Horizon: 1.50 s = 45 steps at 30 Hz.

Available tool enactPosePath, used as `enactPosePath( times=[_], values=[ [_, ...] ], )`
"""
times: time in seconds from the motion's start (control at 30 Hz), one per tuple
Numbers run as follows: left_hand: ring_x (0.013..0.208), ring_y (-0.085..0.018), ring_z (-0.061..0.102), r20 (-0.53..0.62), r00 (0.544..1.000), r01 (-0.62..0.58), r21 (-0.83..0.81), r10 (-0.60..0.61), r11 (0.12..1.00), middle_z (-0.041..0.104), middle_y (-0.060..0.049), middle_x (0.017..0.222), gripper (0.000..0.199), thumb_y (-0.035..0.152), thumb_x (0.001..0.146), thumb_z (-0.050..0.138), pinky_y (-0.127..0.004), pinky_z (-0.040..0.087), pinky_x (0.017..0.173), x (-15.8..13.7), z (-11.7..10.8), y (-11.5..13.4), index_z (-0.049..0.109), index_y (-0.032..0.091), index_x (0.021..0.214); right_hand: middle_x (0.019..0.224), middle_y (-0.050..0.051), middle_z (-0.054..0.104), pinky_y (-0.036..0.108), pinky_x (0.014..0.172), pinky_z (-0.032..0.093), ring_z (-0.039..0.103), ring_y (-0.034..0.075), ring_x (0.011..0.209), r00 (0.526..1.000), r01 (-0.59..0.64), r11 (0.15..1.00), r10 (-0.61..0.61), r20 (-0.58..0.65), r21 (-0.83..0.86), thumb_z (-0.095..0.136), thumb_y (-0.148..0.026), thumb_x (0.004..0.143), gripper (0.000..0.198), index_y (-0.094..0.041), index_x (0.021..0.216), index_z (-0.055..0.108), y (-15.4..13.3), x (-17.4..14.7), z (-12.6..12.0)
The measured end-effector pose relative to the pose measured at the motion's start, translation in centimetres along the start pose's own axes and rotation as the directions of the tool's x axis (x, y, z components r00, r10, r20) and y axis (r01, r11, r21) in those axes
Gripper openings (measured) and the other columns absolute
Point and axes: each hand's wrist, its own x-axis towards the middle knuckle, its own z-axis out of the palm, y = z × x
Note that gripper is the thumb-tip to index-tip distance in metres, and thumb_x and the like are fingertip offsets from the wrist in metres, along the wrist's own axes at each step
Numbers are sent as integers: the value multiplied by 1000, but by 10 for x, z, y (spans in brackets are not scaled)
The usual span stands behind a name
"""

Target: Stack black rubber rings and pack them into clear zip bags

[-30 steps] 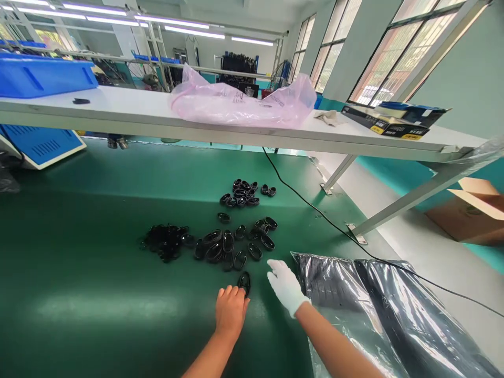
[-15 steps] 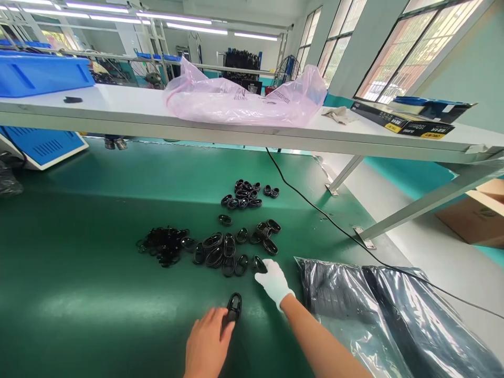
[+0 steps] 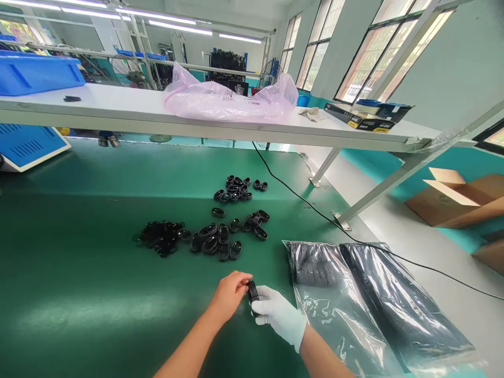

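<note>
Now, right hand (image 3: 277, 315): your gloved grip pinches the black bundle (image 3: 252, 292), left of the clear bag (image 3: 331, 307).
Left hand (image 3: 230, 296): fingertips meet the bundle's far end — whether pinching, I cannot tell.
Loose rings (image 3: 223, 234): one left of the bag is gone — apparently gathered into your bundle.

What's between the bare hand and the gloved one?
In the head view, a black ribbed bundle, held by the gloved right hand, with the bare left hand at its top.

The gloved right hand (image 3: 279, 316) partly hides the bundle of black rings (image 3: 252, 292); the blue bin (image 3: 41, 74) is cropped (its left end); the pink plastic bag's (image 3: 232, 105) print is illegible.
</note>
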Motion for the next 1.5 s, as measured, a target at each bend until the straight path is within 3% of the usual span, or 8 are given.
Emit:
enactPosePath(
  times=[0.1, 0.2, 0.33, 0.43, 0.7, 0.9, 1.33, 1.5],
  values=[
    [85, -13, 56, -4, 991, 135, 173, -136, 976, 59, -1, 104, 42, 16, 71, 45, -26, 44, 77, -5, -16, -5, 56, 25, 110, 81, 1, 54, 31, 74, 41, 55, 14, 77, 994, 13, 985, -32, 106, 172, 72, -35, 53, 46, -17, 92, 56, 3, -3, -13],
    [109, -20, 47, 89, 988, 68, 465, -123, 883, 47, -1, 126, 70, 13, 60, 56, -33, 38, 89, -5, -19, -5, 40, 31, 126, 83, 3, 57, 28, 73, 40, 55, 14, 80, 993, -7, 985, -14, 116, 175, 72, -37, 52, 48, -17, 93, 57, 10, -2, -24],
    [112, -26, 44, 188, 975, -61, 737, -118, 673, 46, -7, 128, 78, -4, 52, 53, -40, 34, 90, 4, -1, 2, 43, 28, 123, 75, 3, 58, 21, 51, 35, 51, 10, 61, 989, -83, 984, 63, -132, -157, 65, -30, 52, 35, -16, 84, 60, 19, 13, -26],
    [110, -28, 45, 144, 980, -26, 772, -135, 635, 47, -12, 125, 69, -5, 52, 52, -40, 34, 89, 12, 7, 5, 48, 22, 116, 74, 3, 59, 21, 42, 31, 49, 10, 53, 960, -141, 946, 59, -273, -293, 62, -17, 48, 34, -15, 81, 57, 22, 30, -23],
    [105, -25, 48, 80, 978, 75, 726, -192, 684, 51, -9, 113, 66, 8, 53, 62, -33, 38, 86, 11, 2, 0, 47, 19, 116, 75, -1, 56, 21, 39, 38, 51, 9, 48, 937, -114, 933, -14, -350, -341, 56, -11, 52, 61, -19, 112, 47, 22, 49, -30],
    [105, -18, 51, 160, 971, 134, 240, -175, 962, 49, -4, 122, 75, 20, 57, 66, -27, 42, 85, -2, 24, -5, 38, 26, 126, 75, -1, 57, 20, 38, 39, 50, 8, 46, 959, -84, 941, -13, -285, -328, 53, -12, 56, 57, -16, 112, 47, 21, 43, -31],
    [102, -20, 52, 151, 980, 116, 96, -130, 989, 54, -5, 114, 75, 20, 53, 70, -34, 41, 88, -1, 37, -17, 43, 27, 123, 81, 1, 53, 21, 43, 44, 53, 10, 57, 960, -16, 947, -75, -269, -320, 53, -14, 60, 54, -18, 114, 50, 25, 37, -31],
    [104, -22, 51, 166, 979, 102, 114, -120, 988, 53, -5, 118, 77, 22, 53, 72, -36, 41, 89, -2, 40, -19, 42, 28, 124, 91, 4, 53, 24, 43, 44, 52, 10, 54, 937, -82, 908, -69, -341, -410, 54, -19, 62, 56, -18, 117, 49, 25, 37, -26]
  ],
)
